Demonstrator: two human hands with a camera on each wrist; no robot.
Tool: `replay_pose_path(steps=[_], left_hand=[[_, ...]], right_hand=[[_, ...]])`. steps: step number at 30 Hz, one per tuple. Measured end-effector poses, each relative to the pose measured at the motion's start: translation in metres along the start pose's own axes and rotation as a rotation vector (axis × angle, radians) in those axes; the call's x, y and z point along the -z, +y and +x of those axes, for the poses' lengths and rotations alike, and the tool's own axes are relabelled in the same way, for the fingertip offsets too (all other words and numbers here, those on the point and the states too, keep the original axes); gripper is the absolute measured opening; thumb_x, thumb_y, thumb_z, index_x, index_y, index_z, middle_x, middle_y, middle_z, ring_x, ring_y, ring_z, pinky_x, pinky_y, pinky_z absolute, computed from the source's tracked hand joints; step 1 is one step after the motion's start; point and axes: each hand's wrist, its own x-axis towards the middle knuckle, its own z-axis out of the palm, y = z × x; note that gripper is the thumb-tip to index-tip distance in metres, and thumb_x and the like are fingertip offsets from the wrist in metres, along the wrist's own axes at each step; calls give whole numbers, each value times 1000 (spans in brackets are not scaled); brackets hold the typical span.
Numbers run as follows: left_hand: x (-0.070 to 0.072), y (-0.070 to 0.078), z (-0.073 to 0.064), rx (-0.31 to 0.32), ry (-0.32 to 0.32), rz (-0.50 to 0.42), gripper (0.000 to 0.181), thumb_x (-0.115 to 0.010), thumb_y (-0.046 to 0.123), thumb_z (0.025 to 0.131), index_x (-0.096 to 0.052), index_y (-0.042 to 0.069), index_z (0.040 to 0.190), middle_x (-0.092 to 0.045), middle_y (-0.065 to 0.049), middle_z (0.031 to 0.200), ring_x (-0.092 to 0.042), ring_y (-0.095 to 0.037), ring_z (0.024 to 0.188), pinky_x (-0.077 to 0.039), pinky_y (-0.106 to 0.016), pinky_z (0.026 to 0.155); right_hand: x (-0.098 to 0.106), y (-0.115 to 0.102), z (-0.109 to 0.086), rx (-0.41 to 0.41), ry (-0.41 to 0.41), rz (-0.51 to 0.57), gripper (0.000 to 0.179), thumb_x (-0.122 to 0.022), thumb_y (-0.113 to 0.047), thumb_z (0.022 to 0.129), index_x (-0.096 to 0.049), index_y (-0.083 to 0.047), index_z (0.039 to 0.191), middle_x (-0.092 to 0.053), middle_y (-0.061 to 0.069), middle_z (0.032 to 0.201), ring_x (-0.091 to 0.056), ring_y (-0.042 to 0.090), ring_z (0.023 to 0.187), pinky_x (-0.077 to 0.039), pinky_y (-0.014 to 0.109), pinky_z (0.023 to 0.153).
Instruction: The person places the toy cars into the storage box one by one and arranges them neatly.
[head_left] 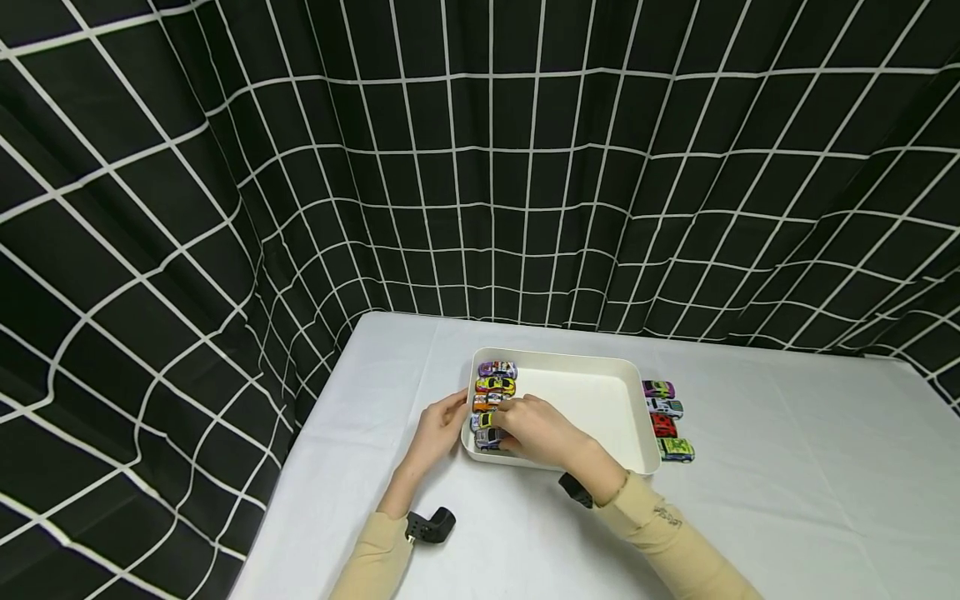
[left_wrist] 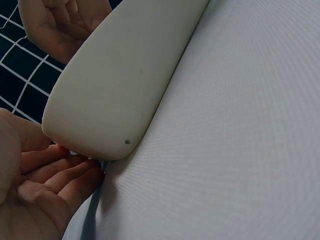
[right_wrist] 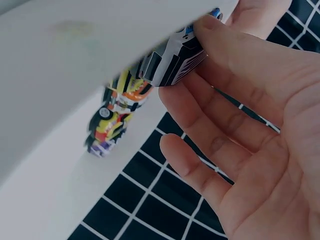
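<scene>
A white tray (head_left: 577, 392) lies on the table, a column of several toy cars along its left end. My right hand (head_left: 542, 429) reaches over the front wall and pinches the grey toy car (head_left: 489, 438) nearest me between thumb and fingers; the right wrist view shows the car's end (right_wrist: 175, 62) at the fingertips. Beyond it stand a yellow-and-blue car (head_left: 482, 421), an orange-and-white car (head_left: 487, 402), a yellow-and-red car (head_left: 496, 385) and a purple-and-white car (head_left: 498, 368). My left hand (head_left: 441, 425) touches the tray's left end from outside, fingers extended against the wall.
Outside the tray's right wall, a purple-and-green car (head_left: 659, 389), a pale car (head_left: 666, 407), a red car (head_left: 664, 426) and a green car (head_left: 677, 450) stand in a column. A black curtain (head_left: 517, 183) with white grid lines rises behind the white-covered table (head_left: 795, 467).
</scene>
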Motion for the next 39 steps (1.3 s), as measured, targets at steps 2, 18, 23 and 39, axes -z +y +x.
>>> replay_pose_path(steps=[2,18,23,39], left_hand=[[-2,-7,2,0,8,4,35,-47,0,95,-45,-18,125,-54,-34,116,-57,-42,104,-50,-44,89],[-6,-36,8,1,36,-2,36,-50,8,96,-49,-9,128,-58,-27,116,-60,-34,104,-50,-38,90],[-6,-36,9,-3,36,-25,37,-50,7,95,-48,-11,127,-57,-28,117,-59,-36,105,-49,-39,90],[1,1,0,-12,5,-32,35,-48,-1,94,-44,-19,124,-52,-36,118,-55,-44,106,-47,-45,92]], right_hand=[[-2,0,1,-1,-8,14,14,-77,-14,73,-65,-11,81,-62,-1,80,-56,11,69,-46,27,59],[-17,3,10,-15,-53,79,15,-79,-15,71,-65,-12,76,-62,-1,77,-57,11,65,-49,28,59],[-19,1,12,-31,-57,65,15,-79,-16,70,-64,-14,74,-61,-2,77,-56,11,65,-48,30,59],[-19,-1,12,-44,-55,44,15,-78,-18,70,-64,-15,72,-58,-4,76,-56,10,65,-48,31,58]])
